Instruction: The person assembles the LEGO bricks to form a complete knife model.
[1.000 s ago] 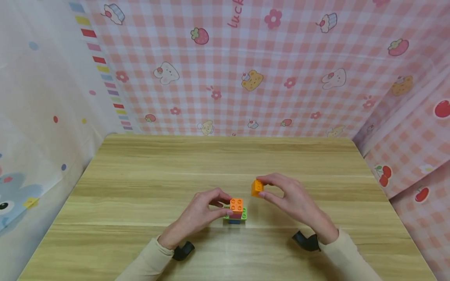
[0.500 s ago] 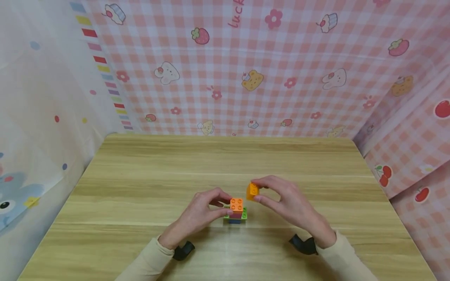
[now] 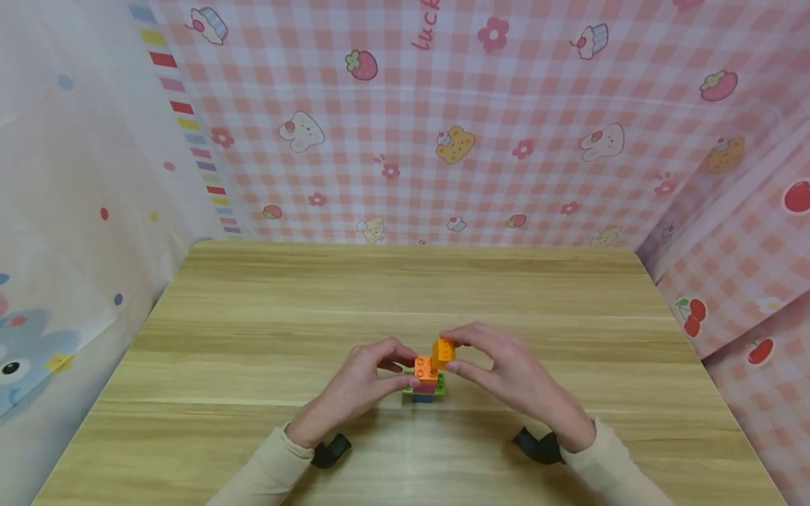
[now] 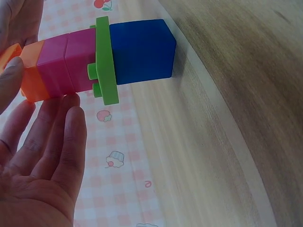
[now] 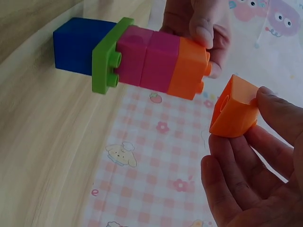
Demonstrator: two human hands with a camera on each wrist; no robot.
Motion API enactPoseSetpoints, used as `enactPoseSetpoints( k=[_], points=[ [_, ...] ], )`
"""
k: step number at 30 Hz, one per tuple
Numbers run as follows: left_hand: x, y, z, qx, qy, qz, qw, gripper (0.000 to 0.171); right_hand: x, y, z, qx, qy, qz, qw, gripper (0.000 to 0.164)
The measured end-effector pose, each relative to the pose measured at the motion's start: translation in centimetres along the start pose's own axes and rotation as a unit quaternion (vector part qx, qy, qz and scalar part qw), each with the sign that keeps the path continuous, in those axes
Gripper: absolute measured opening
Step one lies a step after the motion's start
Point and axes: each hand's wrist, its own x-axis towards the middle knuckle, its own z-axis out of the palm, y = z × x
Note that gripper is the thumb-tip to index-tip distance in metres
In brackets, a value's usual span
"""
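Note:
A tower of toy building bricks stands upright on the table: a blue brick (image 4: pixel 144 52) at the base, a thin green plate (image 4: pixel 107 61), two magenta bricks (image 5: pixel 147 59), and an orange brick (image 3: pixel 425 368) at the top. My left hand (image 3: pixel 357 379) holds the tower near its top, thumb at the front and fingers behind. In my right hand (image 3: pixel 509 369), thumb and fingertips pinch a lighter orange brick (image 5: pixel 236 106) with a slanted side. That brick is just above and right of the tower's top; the right wrist view shows a gap between them.
The wood-grain table (image 3: pixel 266 295) spreads around both hands. Pink checked cloth (image 3: pixel 405 105) hangs behind it, with a pale printed cloth (image 3: pixel 82 176) on the left. Black curved pieces (image 3: pixel 330 451) sit by each wrist.
My right hand has moved left and slightly toward the person, bringing the lighter orange brick from beside the tower to its top. The left hand and tower have stayed still.

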Motion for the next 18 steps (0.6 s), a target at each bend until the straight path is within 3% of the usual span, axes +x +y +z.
enactPoseSetpoints(
  k=[18],
  points=[
    [0.0,-0.1,-0.1,-0.006,-0.003,0.016,0.9998,0.021,0.6,-0.4,1.4,0.028,-0.021,-0.016,0.999,0.038]
  ],
)
